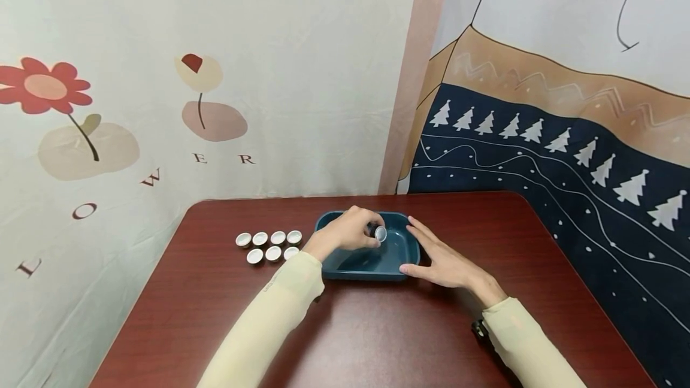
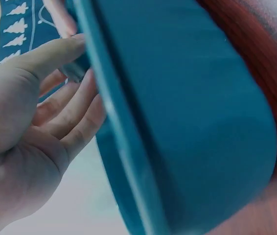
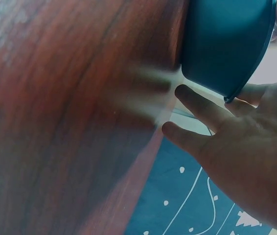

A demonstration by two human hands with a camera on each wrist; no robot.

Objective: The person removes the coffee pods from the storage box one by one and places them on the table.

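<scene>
My left hand (image 1: 350,229) pinches a small round cup (image 1: 381,233) with a dark side and a pale, silvery round end, tilted over the inside of a teal rectangular basin (image 1: 372,276). In the left wrist view the fingers of this hand (image 2: 26,112) bend round the cup beside the basin's rim (image 2: 110,107), which partly hides them. At the basin's right end is my right hand (image 1: 447,262), its fingers spread and extended along that end. From the right wrist view, the hand (image 3: 251,139) lies round the basin's corner (image 3: 226,44), thumb apart from the fingers.
Left of the basin, several similar small cups with white round tops (image 1: 260,239) stand in two rows on the red-brown wooden table (image 1: 366,328). The left forearm overlaps one of them. Behind the table hang a pale printed cloth (image 1: 302,76) and a navy one with white trees (image 1: 485,166).
</scene>
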